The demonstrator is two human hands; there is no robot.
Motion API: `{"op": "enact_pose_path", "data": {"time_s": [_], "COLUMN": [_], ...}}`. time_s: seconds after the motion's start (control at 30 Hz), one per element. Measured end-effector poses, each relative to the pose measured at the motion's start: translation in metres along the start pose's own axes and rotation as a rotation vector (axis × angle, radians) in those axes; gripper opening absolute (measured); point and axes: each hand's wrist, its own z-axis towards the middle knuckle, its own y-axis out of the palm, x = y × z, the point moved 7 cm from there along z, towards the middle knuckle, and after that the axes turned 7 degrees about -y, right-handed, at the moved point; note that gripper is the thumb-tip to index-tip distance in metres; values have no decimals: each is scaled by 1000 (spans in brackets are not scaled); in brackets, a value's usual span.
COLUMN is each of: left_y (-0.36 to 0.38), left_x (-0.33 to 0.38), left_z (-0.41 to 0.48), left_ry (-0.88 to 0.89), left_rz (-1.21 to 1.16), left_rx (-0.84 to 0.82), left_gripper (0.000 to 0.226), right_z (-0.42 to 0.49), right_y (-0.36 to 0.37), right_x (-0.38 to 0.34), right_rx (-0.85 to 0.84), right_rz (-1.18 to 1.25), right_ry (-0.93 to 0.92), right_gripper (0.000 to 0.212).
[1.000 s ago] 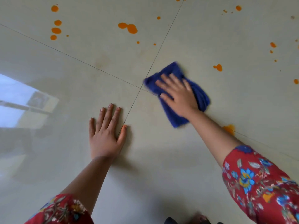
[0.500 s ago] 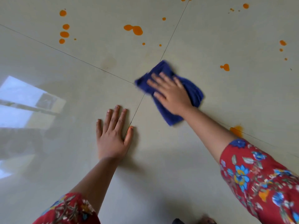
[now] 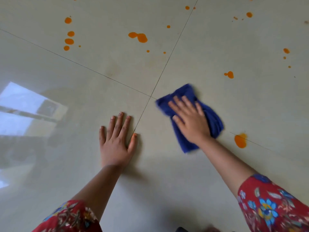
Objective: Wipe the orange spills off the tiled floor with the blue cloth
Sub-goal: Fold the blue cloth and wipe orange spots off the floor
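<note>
Both hands flat, fingers straight: your right hand presses the blue cloth, left hand on the floor.
Cloth sits just right of the tile cross, an orange spill near its right edge, more drops beyond.

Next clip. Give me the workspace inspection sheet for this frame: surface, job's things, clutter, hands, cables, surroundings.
Surface: glossy beige tiled floor; grout lines cross beside the cloth.
Job's things: blue cloth flat on the floor, slightly blurred. Orange spills unwiped: large blob close to the cloth, double blob farther out, cluster at the image's upper left, plus scattered drops.
Clutter: nothing seen.
Hands: left hand flat on the floor, fingers spread; right hand presses flat on the cloth.
Cables: nothing seen.
Surroundings: window reflection on the floor; red floral sleeves.
</note>
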Motion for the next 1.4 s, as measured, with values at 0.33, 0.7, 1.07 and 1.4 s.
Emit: {"op": "enact_pose_path", "data": {"time_s": [0.33,0.7,1.07,1.4], "left_y": [-1,-6,53,55], "left_x": [2,64,147,150], "left_z": [1,6,-41,-43], "left_ry": [18,-61,427,456], "left_rz": [23,-132,20,59], "left_rx": [10,1,-138,-104], "left_gripper": [61,69,67,67], "right_z": [-109,-150,-223,-309], "right_y": [18,17,15,-10], "right_x": [-85,-48,-16,135], "right_rx": [-106,-75,-51,135], "right_rz": [21,-34,19,59], "right_ry": [-315,-118,99,1139], "right_gripper": [55,55,52,61]}}
